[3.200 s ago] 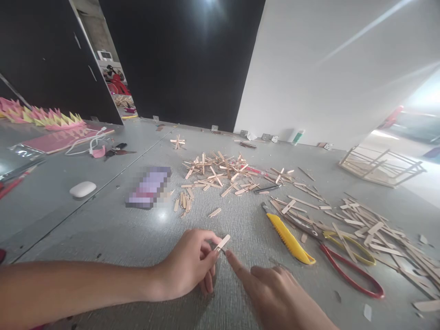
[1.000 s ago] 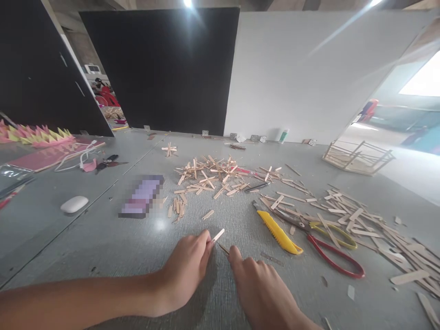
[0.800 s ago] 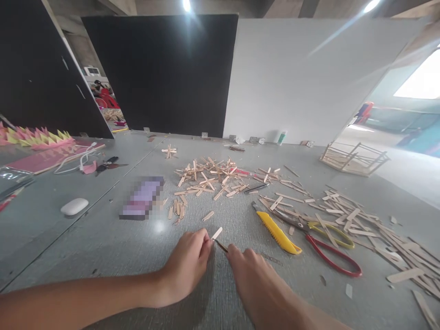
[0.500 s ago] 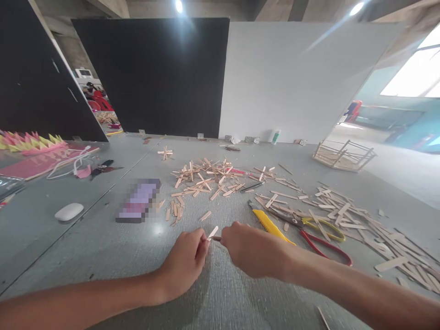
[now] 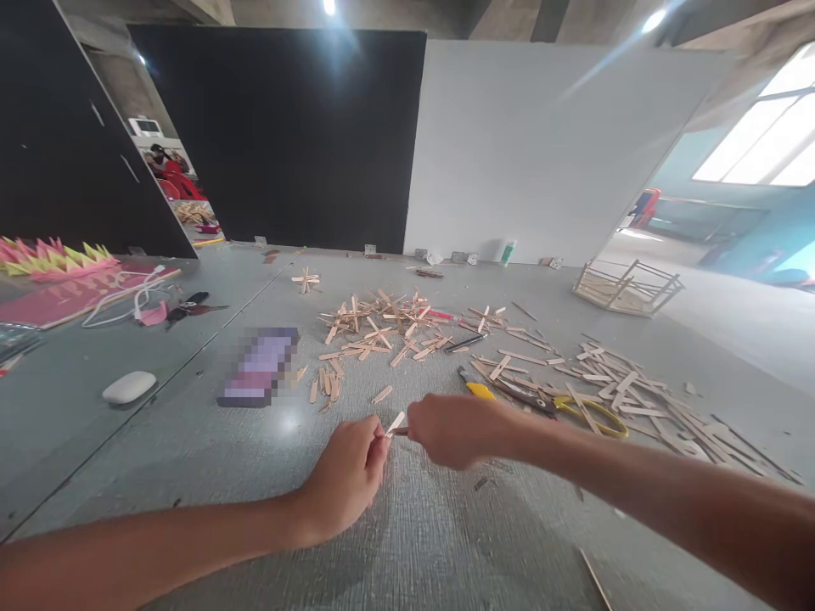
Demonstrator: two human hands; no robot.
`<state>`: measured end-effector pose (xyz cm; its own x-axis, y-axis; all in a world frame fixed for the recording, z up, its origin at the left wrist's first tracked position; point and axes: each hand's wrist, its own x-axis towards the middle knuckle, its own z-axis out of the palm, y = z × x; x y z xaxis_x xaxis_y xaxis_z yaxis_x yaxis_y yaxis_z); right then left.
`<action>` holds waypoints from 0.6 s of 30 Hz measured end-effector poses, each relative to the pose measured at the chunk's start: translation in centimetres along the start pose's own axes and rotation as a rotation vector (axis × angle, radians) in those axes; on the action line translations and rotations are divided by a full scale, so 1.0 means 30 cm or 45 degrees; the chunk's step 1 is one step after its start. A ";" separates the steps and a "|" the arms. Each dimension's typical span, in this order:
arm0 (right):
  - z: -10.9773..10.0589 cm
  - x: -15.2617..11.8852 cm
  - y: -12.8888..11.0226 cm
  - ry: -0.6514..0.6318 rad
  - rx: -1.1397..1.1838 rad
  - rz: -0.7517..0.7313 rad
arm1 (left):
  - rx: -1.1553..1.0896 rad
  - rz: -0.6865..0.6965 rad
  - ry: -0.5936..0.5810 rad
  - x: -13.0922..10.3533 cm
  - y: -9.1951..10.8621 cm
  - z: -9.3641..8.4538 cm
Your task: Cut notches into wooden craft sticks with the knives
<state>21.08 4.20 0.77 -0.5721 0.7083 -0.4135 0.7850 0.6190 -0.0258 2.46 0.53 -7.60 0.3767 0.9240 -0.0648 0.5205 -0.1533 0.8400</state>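
Note:
My left hand [image 5: 347, 475] rests on the grey table [image 5: 407, 543] and pinches a short pale wooden stick [image 5: 396, 423] between thumb and fingers, its free end pointing up and to the right. My right hand [image 5: 449, 428] is closed around a thin dark tool [image 5: 401, 431] whose tip meets the stick near my left fingertips. What kind of tool it is stays hidden inside the fist. The two hands almost touch.
A heap of cut wooden sticks [image 5: 382, 322] lies in the middle, with more sticks [image 5: 627, 390] spread at the right. A yellow utility knife [image 5: 479, 389] and scissors [image 5: 589, 412] sit behind my right arm. A phone [image 5: 258, 367], white case [image 5: 129, 387], stick frame [image 5: 627, 287] and pink paper [image 5: 57, 293] lie farther off.
My right hand has swung from a pointing pose below the stick to a closed fist level with it, gripping the thin tool. The left hand kept its hold on the stick. The camera tilted upward.

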 end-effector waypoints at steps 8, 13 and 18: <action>0.093 -0.129 -0.104 -0.036 -0.280 -0.076 | 0.006 -0.038 0.019 0.006 0.013 0.007; 0.072 -0.093 -0.078 -0.048 -0.269 -0.077 | 0.070 0.031 0.012 0.002 0.027 -0.002; 0.026 0.008 0.037 -0.162 0.012 -0.089 | 0.153 0.074 0.021 -0.006 0.033 -0.005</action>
<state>22.01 4.80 -0.06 -0.5912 0.6143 -0.5226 0.7469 0.6616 -0.0672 2.79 0.27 -6.67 0.3971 0.9177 -0.0081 0.5866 -0.2471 0.7712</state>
